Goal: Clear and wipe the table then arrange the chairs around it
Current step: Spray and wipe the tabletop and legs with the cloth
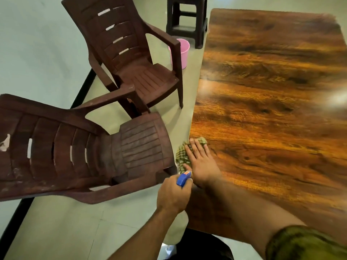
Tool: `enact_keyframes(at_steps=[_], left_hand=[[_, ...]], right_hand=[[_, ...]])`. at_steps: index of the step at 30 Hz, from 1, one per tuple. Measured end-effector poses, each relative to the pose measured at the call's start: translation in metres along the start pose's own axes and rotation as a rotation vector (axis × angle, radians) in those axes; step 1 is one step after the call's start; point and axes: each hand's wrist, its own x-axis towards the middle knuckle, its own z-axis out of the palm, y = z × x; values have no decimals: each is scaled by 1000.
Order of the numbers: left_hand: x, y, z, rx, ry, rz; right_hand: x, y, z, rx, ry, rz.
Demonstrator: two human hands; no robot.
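View from a head-worn camera, looking down at a long table [272, 91] with a glossy, wood-grain top that fills the right side of the scene and runs from near to far. At the table's left edge, near the viewer, the right hand [201, 164] lies flat on a green-and-yellow checked cloth [182, 153]. Its fingers [195, 147] are straight, slightly spread and pointing away, pressing the cloth against the tabletop rather than gripping it. The cloth is bunched under the palm and fingers. It shows to the left of the hand, where it reaches the table's edge, and a small fold pokes out just beyond the fingertips. The right forearm reaches in from the lower right, with an olive sleeve at the elbow. Just left of and nearer than that hand, off the table's edge, the left hand [172, 194] is curled around a spray bottle [184, 178]. The bottle's blue trigger head sticks out above the knuckles, almost touching the right hand's thumb. To the left of the table two brown plastic armchairs stand on a pale tiled floor [65, 228]. The near chair [75, 152] sits close to the table's edge. The far chair [131, 62] stands beyond it. A pink bucket [183, 51] sits on the floor behind the far chair. A dark plastic stool [187, 19] stands by the table's far left corner.
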Motion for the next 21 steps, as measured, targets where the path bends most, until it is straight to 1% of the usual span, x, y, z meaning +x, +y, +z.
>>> enact_keyframes(at_steps=[2, 5, 8, 12, 14, 18, 21], left_hand=[[12, 0, -1, -8, 6, -41], [20, 0, -7, -56, 20, -56], [24, 1, -12, -36, 51, -43], [16, 5, -19, -14, 105, -8], [8, 8, -21, 25, 116, 16], [-24, 12, -10, 64, 90, 82], [-57, 1, 9, 91, 30, 149]], right_hand=[[41, 18, -18, 1, 17, 42], [83, 28, -36, 67, -8, 210], [82, 17, -31, 97, -15, 262], [20, -12, -18, 110, -27, 146], [-20, -36, -5, 143, -79, 51], [-101, -69, 24, 162, -81, -71], [-146, -75, 39, 77, -68, -128]])
